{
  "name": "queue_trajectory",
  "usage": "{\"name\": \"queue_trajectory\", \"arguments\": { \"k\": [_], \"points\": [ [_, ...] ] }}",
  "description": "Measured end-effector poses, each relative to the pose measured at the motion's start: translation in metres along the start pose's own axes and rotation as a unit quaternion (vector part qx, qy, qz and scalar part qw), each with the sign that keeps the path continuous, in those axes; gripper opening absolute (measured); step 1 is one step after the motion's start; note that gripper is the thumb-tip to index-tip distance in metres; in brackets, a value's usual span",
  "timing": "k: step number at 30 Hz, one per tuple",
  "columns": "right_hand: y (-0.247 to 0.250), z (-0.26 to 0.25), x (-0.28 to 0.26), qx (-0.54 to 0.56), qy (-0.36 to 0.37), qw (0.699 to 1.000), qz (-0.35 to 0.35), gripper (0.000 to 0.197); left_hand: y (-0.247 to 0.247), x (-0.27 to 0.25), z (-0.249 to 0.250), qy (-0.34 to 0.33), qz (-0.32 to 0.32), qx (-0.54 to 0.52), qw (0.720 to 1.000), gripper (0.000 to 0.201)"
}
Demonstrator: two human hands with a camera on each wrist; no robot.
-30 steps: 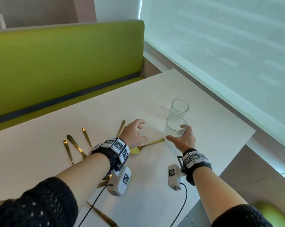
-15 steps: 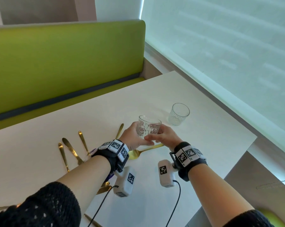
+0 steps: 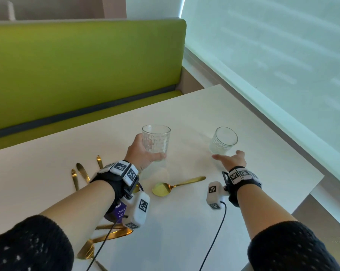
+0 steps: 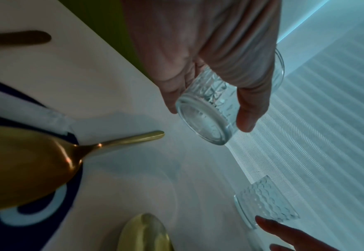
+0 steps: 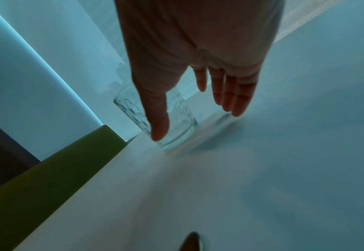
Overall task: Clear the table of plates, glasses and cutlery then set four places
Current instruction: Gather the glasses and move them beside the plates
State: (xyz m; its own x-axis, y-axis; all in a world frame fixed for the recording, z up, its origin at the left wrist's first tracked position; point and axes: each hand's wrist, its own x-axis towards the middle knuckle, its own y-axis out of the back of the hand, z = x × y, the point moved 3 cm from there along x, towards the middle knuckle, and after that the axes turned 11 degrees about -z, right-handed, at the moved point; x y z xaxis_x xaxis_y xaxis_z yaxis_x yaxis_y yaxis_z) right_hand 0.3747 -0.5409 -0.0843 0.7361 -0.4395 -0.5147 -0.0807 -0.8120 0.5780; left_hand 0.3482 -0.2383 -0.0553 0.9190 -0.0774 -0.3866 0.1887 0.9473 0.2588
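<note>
My left hand (image 3: 143, 153) grips a clear patterned glass (image 3: 156, 140) by its lower part and holds it above the white table (image 3: 184, 222); the left wrist view shows fingers and thumb curled round that glass (image 4: 215, 115). A second patterned glass (image 3: 223, 140) stands on the table to the right. My right hand (image 3: 230, 159) reaches toward it with straight, spread fingers, the thumb in front of the second glass (image 5: 172, 118) and the fingers beside it, holding nothing. A gold spoon (image 3: 175, 186) lies between my wrists.
Several gold cutlery pieces (image 3: 81, 173) lie on the table left of my left wrist, and more gold cutlery (image 3: 106, 235) under my left forearm. A green bench (image 3: 77, 75) runs along the table's far side. A window blind (image 3: 282, 55) stands to the right; the table's right edge is near.
The right hand passed the nearer glass to the left hand, which now holds it raised. The right hand has let go and moved right toward the second glass.
</note>
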Motion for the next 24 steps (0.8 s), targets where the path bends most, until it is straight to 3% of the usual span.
{"name": "queue_trajectory", "arguments": {
  "k": [9,15,24],
  "points": [
    [-0.017,-0.013,0.025,0.044,0.072,0.995,0.047,0.098,0.009,0.014,-0.024,0.005,0.004,-0.027,1.0,0.108],
    [-0.019,-0.015,0.024,0.037,0.081,0.994,0.055,0.076,0.01,0.006,-0.022,0.006,0.008,-0.025,1.0,0.095],
    [-0.02,-0.008,-0.042,0.01,0.123,0.992,0.027,0.07,0.018,-0.034,-0.026,-0.002,0.027,-0.007,1.0,0.075]
  ]
}}
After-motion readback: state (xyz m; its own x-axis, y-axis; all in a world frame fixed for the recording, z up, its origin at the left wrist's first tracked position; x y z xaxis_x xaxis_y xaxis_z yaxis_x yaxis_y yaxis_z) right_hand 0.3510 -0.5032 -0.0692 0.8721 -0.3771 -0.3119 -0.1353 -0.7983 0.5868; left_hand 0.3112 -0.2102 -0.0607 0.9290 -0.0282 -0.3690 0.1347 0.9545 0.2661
